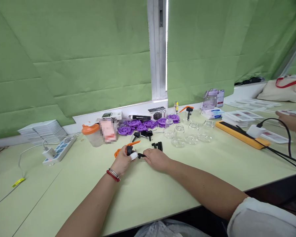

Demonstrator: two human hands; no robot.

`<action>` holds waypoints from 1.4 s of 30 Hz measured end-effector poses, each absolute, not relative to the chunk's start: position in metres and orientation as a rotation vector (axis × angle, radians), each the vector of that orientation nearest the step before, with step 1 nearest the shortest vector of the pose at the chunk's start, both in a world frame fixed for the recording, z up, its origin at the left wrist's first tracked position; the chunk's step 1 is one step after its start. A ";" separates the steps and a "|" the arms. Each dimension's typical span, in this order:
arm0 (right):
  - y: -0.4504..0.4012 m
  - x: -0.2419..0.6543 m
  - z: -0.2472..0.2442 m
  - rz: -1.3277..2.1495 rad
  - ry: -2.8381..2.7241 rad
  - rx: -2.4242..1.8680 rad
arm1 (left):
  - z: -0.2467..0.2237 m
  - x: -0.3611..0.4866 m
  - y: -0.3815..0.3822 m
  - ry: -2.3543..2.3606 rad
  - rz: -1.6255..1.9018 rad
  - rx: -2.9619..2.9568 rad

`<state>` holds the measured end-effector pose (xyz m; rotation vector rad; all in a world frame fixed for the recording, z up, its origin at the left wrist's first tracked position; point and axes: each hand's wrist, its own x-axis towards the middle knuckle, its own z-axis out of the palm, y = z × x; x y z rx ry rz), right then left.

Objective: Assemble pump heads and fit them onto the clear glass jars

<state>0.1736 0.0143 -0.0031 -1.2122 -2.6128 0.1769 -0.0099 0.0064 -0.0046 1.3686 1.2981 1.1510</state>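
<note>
My left hand [122, 162] is closed around a black and orange part [129, 150], with something white at the thumb. A small black piece [141, 155] is pinched in the fingers of my right hand [157, 159], its end close to the left thumb; whether the two parts touch is unclear. Just behind my right hand lie black cylindrical pieces [158, 145]. Farther back are black parts with stems [145, 133] and a row of purple discs [148, 125]. Several clear glass-like vessels [179, 132] stand to the right of them.
An orange-lidded cup [91, 133] and white power strip [60, 150] are at left. An orange power strip [241, 134] with black cables lies at right, near white stacked sheets [244, 117]. Another person's hand [292, 121] reaches in at the right edge.
</note>
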 end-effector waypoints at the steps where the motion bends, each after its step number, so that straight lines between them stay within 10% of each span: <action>1: 0.014 0.174 -0.003 0.179 -2.612 -1.214 | -0.006 -0.011 0.007 1.292 1.143 1.374; 16: 0.013 0.172 -0.004 0.259 -2.556 -1.193 | -0.009 -0.013 0.009 1.250 1.098 1.378; 30: 0.002 0.164 -0.008 1.159 -2.046 -0.801 | -0.005 0.003 0.001 1.134 1.490 1.731; 42: 0.007 0.162 -0.007 1.713 -1.571 -0.544 | 0.004 -0.006 -0.002 1.322 1.152 2.489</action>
